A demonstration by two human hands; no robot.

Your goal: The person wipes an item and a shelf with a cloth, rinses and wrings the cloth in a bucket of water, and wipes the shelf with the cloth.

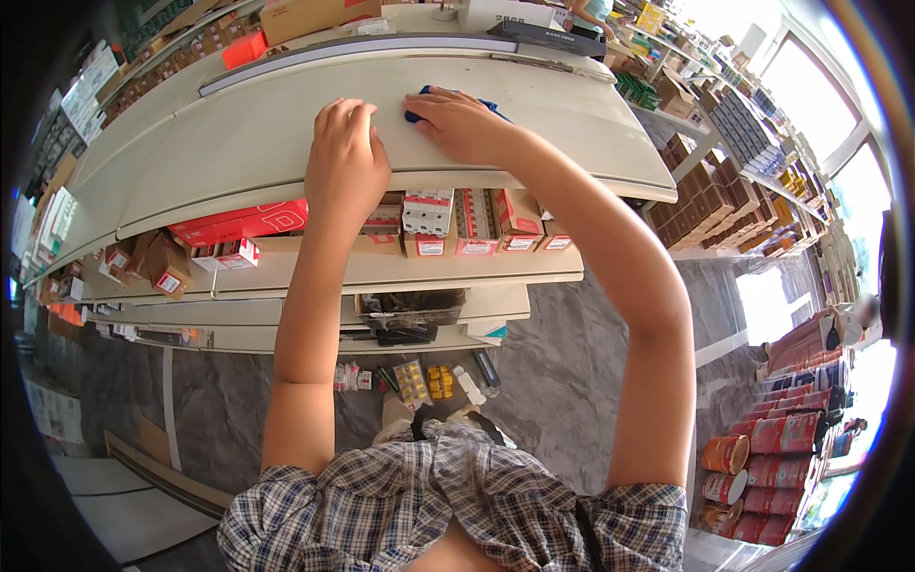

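Note:
Under my right hand (461, 125) is a dark blue cloth (493, 107), pressed flat against the cream top shelf (243, 136) of a metal shelving unit. Most of the cloth is hidden by the palm and fingers. My left hand (348, 146) is to the left of it, over the same shelf near its front edge, fingers bent and nothing visible in them. Whether its fingertips touch the surface I cannot tell. On the shelf just below, between my forearms, several opened cartons (475, 222) hold circuit breakers (427, 212).
A long grey strip (357, 61) lies along the shelf's back, with a red box (244, 50) behind it. Yellow packs (441, 382) lie on the floor by my feet. Stacked drums (775, 436) and stocked shelves (750, 136) stand at right. Another person (592, 18) is at the far end.

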